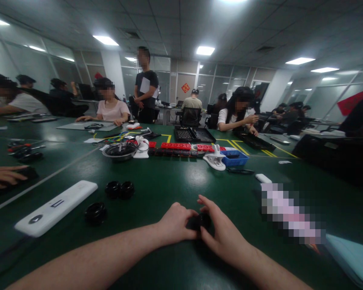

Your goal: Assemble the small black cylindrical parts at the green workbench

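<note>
Both of my hands meet over the green table (pixel 145 209), around a small black part (pixel 202 221). My left hand (pixel 177 222) pinches the part's left side between thumb and fingers. From the right, my right hand (pixel 220 229) holds it with thumb and curved fingers. The part's exact shape is dark and partly covered by the fingers. To the left of my hands lie black round rings: a touching pair, with one ring (pixel 127 189) on its right side, and a single ring (pixel 95 213) nearer to me.
A white power strip (pixel 57 207) lies at left, near another person's hand (pixel 6 176). Farther back are a metal bowl (pixel 120 153), white clamps (pixel 215 158), red strips (pixel 177 146) and a blue bin (pixel 234 158). A light blue object (pixel 352 257) lies at right.
</note>
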### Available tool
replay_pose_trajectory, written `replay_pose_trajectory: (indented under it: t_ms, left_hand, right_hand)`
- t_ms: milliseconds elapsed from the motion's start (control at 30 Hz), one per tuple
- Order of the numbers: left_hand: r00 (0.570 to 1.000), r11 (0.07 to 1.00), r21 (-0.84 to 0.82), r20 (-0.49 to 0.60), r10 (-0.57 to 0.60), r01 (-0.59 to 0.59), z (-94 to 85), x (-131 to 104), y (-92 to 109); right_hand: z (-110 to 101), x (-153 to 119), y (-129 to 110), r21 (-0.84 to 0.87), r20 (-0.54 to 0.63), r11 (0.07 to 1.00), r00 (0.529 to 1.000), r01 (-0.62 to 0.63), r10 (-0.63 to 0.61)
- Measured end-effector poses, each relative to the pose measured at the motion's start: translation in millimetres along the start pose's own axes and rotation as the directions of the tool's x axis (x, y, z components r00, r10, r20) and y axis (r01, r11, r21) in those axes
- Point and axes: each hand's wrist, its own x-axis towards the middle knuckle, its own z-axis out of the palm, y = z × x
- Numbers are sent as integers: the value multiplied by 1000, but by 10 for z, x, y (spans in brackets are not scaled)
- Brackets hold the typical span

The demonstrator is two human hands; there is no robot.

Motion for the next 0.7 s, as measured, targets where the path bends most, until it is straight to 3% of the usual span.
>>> replay_pose_trajectory:
  t_ms: [300,700]
  left_hand:
    - [1000,1000,-1,-1,-9,9,6,-8,-12]
    - [1000,1000,-18,9,6,-5,-19,-11,-1]
  right_hand:
    - [31,50,41,-13,-17,993,993,-115,115]
    - [10,3,44,73,0,993,995,95,-96]
